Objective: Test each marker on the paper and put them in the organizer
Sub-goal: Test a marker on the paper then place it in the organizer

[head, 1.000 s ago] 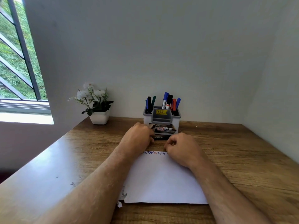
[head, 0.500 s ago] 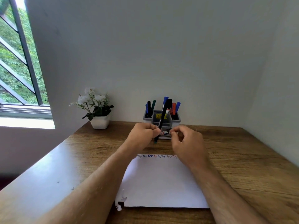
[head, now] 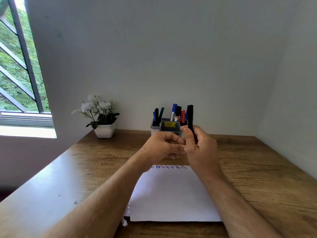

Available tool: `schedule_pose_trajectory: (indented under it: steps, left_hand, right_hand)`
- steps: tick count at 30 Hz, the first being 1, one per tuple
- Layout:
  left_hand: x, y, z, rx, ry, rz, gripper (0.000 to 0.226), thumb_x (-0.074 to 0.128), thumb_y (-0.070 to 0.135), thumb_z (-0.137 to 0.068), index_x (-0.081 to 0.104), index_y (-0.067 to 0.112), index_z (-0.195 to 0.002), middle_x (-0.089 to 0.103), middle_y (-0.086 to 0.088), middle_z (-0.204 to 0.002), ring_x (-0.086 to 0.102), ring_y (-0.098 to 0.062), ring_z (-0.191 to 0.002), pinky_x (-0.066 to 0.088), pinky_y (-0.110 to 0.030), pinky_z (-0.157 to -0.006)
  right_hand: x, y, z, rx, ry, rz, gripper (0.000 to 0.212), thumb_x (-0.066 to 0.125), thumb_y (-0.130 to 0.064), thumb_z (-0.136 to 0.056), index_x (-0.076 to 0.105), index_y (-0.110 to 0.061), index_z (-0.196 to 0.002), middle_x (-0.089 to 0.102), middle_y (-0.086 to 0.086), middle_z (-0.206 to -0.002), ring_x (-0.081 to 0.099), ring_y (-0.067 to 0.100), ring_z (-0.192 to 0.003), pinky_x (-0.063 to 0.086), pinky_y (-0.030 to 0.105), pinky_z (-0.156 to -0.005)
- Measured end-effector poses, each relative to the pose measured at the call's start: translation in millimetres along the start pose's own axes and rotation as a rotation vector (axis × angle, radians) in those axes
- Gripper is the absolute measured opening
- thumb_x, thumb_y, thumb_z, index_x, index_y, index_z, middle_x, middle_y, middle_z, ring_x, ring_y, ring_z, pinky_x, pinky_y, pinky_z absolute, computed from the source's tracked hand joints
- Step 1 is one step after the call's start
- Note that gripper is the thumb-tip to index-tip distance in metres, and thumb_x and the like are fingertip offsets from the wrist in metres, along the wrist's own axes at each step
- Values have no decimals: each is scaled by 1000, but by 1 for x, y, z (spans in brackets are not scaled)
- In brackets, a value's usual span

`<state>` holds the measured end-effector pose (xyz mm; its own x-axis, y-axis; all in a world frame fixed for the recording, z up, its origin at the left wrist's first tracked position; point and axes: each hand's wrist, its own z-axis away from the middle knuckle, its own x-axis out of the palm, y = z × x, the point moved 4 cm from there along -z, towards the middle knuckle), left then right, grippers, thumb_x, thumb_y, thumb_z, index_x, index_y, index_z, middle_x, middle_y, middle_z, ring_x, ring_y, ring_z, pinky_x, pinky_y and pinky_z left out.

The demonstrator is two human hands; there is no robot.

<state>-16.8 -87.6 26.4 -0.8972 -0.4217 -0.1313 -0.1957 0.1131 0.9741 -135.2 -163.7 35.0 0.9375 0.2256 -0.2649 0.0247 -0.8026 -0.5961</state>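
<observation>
My right hand (head: 199, 148) grips a black marker (head: 190, 117) upright, just in front of the grey organizer (head: 155, 127) at the back of the desk. Several blue, black, green and red markers (head: 173, 111) stand in the organizer. My left hand (head: 161, 146) is curled, its fingertips against my right hand; whether it holds anything is hidden. Both hands hover above the far edge of the white paper (head: 171, 194), which carries a row of coloured scribbles (head: 170, 167) along its top.
A white pot of white flowers (head: 103, 121) stands at the back left of the wooden desk (head: 257, 169). Walls close off the back and the right side. A barred window (head: 20, 74) lies to the left. A torn paper scrap (head: 124, 223) sits by the sheet's near-left corner.
Both hands rose from the desk in front of the organizer with a black marker. It passed from my left hand to my right, which now holds it upright further right.
</observation>
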Motion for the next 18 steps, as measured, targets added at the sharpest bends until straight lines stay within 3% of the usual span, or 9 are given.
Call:
schedule_pose_trajectory:
  steps: [3, 8, 12, 18]
  left_hand:
    - [-8, 8, 2, 112, 95, 34, 14, 81, 11, -81, 74, 12, -93, 77, -1, -82, 73, -14, -76, 58, -23, -68]
    - [-18, 24, 7, 306, 162, 350, 25, 72, 25, -80, 78, 22, -104, 77, -7, -91, 71, -13, -78, 60, -22, -71]
    - [-19, 25, 8, 293, 165, 394, 21, 70, 22, -80, 81, 19, -98, 75, -10, -80, 70, -13, -69, 60, -20, -66]
    - [-19, 23, 8, 256, 157, 391, 17, 71, 19, -77, 82, 19, -90, 78, -10, -84, 74, -13, -71, 61, -20, -65]
  right_hand:
    - [0, 3, 0, 16, -34, -19, 22, 45, -25, -104, 67, -24, -105, 61, -17, -71, 61, -2, -68, 42, 10, -55]
    - [2, 0, 2, -59, -132, 119, 23, 44, -27, -104, 66, -21, -110, 60, -15, -77, 58, 1, -65, 39, 12, -51]
    - [2, 0, 3, -98, -196, 225, 32, 42, -38, -103, 66, -21, -112, 57, -15, -70, 53, 4, -56, 32, 14, -45]
    - [-4, -4, 2, -133, -193, 273, 50, 33, -55, -96, 69, -21, -106, 58, -15, -66, 51, 0, -50, 33, 12, -40]
